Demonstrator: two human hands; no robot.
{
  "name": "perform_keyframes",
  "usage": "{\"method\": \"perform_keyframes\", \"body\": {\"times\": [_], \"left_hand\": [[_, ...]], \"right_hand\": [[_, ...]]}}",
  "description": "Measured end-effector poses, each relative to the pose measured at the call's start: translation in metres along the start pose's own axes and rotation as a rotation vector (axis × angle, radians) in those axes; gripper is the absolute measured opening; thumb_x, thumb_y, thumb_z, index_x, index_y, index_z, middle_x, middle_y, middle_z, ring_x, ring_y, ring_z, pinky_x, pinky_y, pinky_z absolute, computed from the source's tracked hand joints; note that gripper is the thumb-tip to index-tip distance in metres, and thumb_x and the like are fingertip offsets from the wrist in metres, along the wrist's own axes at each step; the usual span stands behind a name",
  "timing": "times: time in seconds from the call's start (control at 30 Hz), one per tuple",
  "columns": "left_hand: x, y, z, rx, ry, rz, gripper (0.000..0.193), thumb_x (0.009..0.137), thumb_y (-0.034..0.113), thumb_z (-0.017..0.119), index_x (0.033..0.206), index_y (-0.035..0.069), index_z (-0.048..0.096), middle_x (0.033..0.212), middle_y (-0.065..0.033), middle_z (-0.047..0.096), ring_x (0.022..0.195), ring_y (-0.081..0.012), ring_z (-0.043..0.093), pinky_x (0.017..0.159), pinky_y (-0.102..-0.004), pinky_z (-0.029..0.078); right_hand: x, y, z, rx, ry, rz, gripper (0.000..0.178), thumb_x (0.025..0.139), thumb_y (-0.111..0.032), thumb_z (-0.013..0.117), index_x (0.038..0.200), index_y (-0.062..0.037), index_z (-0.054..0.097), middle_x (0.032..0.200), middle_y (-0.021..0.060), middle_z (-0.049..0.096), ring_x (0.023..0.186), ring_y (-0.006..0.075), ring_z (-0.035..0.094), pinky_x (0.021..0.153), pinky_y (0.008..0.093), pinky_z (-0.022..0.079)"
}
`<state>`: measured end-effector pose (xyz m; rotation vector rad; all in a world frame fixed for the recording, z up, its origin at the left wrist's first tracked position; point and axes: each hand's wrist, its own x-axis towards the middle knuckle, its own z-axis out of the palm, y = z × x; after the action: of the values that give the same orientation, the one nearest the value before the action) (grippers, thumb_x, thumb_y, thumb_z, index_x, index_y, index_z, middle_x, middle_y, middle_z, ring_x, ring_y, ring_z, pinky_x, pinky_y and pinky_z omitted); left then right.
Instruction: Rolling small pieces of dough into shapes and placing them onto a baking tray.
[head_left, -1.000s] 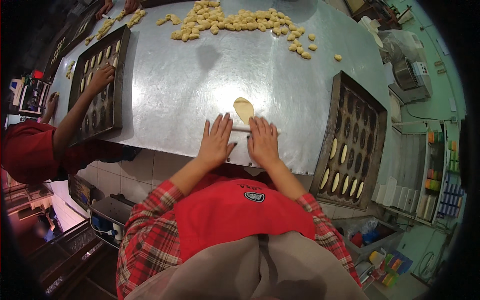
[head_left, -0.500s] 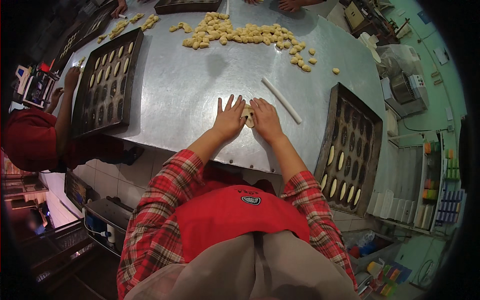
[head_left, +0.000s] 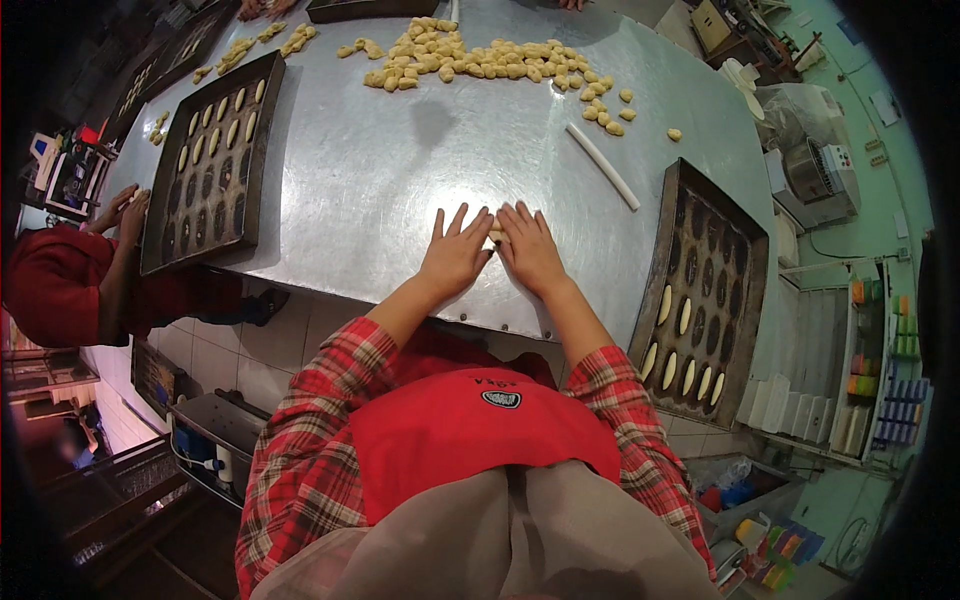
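Note:
Both of my hands rest on the metal table near its front edge, with a small pale piece of dough (head_left: pixel 497 232) between and under their fingers. My left hand (head_left: pixel 452 250) lies flat, fingers spread, its thumb side against the dough. On the other side, my right hand (head_left: pixel 530 246) is also stretched out, its index-finger side over the dough. Much of the dough is hidden by the fingers. To the right of my hands lies a white rolling pin (head_left: pixel 602 167), slanted and untouched.
Many dough balls (head_left: pixel 500 62) are heaped at the table's far side. A dark moulded tray (head_left: pixel 710 232) with several shaped dough pieces stands at the right, a similar tray (head_left: pixel 252 200) at the left. Beside that one, a person in red (head_left: pixel 60 285) works at the table.
The dough, a flat folded piece before, is now more covered by my fingers. The rolling pin has shifted right. The person at the left has drawn one hand back from beyond the tray.

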<state>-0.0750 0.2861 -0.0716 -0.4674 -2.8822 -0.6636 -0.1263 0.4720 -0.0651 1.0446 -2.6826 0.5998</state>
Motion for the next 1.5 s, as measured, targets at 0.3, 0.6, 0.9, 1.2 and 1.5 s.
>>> {"method": "perform_keyframes", "body": {"times": [0.3,0.6,0.9,1.2,1.5], "left_hand": [[-0.055,-0.038,-0.042,-0.106,0.173,-0.107,0.072,0.084,0.013,0.066,0.147,0.007,0.031,0.149,-0.0127,0.039,0.142,-0.0395,0.026,0.114,-0.0613,0.011],[-0.054,-0.060,-0.039,-0.169,0.266,-0.292,0.055,0.088,0.010,0.061,0.140,0.009,0.042,0.141,-0.0115,0.048,0.138,-0.0329,0.035,0.116,-0.0507,0.017],[-0.040,-0.053,-0.047,-0.188,0.254,-0.308,0.044,0.090,0.016,0.060,0.133,0.011,0.050,0.134,-0.0059,0.055,0.136,-0.0283,0.039,0.115,-0.0520,0.019],[-0.044,-0.055,-0.048,-0.202,0.277,-0.322,0.039,0.091,0.016,0.060,0.129,0.010,0.054,0.128,-0.0066,0.059,0.134,-0.0281,0.042,0.115,-0.0513,0.019],[-0.046,-0.058,-0.046,-0.221,0.284,-0.334,0.036,0.090,0.016,0.061,0.126,0.011,0.056,0.125,-0.0050,0.061,0.133,-0.0276,0.043,0.115,-0.0512,0.019]], "right_hand": [[-0.001,-0.013,-0.041,0.113,0.113,0.026,0.034,0.082,-0.012,0.062,0.116,-0.0053,0.062,0.114,0.0142,0.064,0.114,0.0329,0.057,0.098,0.0493,0.042],[0.006,-0.071,0.022,0.009,-0.326,-0.224,0.070,0.089,-0.045,0.058,0.140,-0.0005,0.042,0.149,0.0201,0.035,0.140,0.0385,0.029,0.114,0.0512,0.024],[0.091,-0.016,0.045,-0.153,-0.158,0.172,0.069,0.095,-0.052,0.043,0.146,-0.0052,0.037,0.153,0.0217,0.030,0.143,0.0398,0.023,0.115,0.0565,0.017],[0.070,-0.046,0.042,-0.219,-0.263,0.034,0.073,0.094,-0.057,0.042,0.149,-0.0098,0.034,0.154,0.0227,0.027,0.145,0.0398,0.019,0.115,0.0578,0.013],[0.009,-0.057,0.025,-0.006,-0.284,-0.028,0.069,0.089,-0.048,0.056,0.143,-0.0083,0.042,0.151,0.0247,0.029,0.142,0.0442,0.022,0.115,0.0567,0.017]]}}
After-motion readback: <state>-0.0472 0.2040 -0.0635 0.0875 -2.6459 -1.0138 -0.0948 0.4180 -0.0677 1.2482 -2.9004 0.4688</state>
